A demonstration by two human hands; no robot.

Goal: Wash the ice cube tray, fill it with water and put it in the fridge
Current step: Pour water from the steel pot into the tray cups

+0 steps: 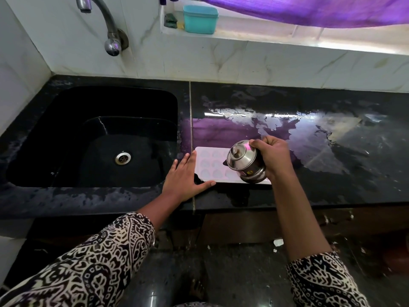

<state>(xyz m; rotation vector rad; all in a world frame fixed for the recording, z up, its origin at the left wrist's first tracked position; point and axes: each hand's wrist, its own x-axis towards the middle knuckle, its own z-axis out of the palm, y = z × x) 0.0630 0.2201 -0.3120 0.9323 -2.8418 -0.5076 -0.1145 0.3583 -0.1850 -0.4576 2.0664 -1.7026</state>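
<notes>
Two black-and-white patterned sleeves are reaching up from the bottom of the frame. Just below centre, the left hand is lying flat on the black counter, fingers straight, with fingertip and thumb touching the left end of the white ice cube tray, which is sitting on the counter just right of the sink. The right hand is curling round a lidded steel pot, holding it tilted leftward above the tray's right part; whether water is running out cannot be told. Puddles are shining right of centre. Farther back, at upper left, a curved tap is sticking out of the tiled wall, and at top centre a teal box is sitting on the window ledge under a purple curtain.
</notes>
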